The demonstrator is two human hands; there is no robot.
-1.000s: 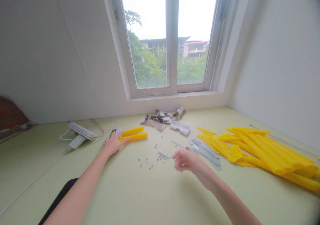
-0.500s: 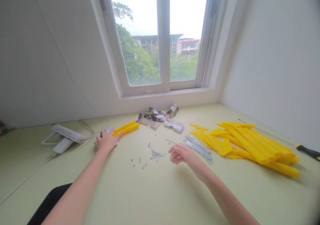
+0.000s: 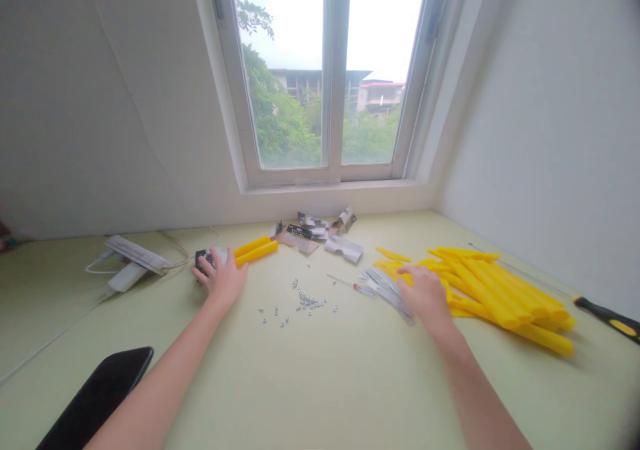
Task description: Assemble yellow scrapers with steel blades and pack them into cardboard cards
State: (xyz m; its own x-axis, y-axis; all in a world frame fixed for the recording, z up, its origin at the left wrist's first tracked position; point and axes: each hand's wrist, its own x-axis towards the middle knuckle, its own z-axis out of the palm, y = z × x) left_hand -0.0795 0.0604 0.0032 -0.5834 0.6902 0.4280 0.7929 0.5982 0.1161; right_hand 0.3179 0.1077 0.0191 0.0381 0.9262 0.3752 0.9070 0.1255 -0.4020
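Note:
My left hand (image 3: 223,278) curls over a small dark-and-white object (image 3: 203,259) at the ends of two yellow bars (image 3: 255,252), which point away to the right. My right hand (image 3: 425,295) lies at the near-left edge of a large heap of yellow plastic bars (image 3: 500,300), just past a bunch of grey metal strips (image 3: 385,293). Nothing shows held in it. Between my hands, small steel nuts (image 3: 307,301) are scattered on the pale green tabletop (image 3: 310,383). A thin screwdriver with a red mark (image 3: 350,285) lies beside the strips.
Torn card packaging (image 3: 305,237) lies at the back, under the window sill (image 3: 330,193). A white adapter and cable (image 3: 127,277) sit at left, and a black phone (image 3: 95,400) at near left. A black-and-yellow screwdriver (image 3: 607,320) lies at far right, against the wall.
My right hand has moved right, from above the nuts onto the edge of the yellow heap. My left hand stays at the yellow bars. The view has shifted slightly, showing more of the phone.

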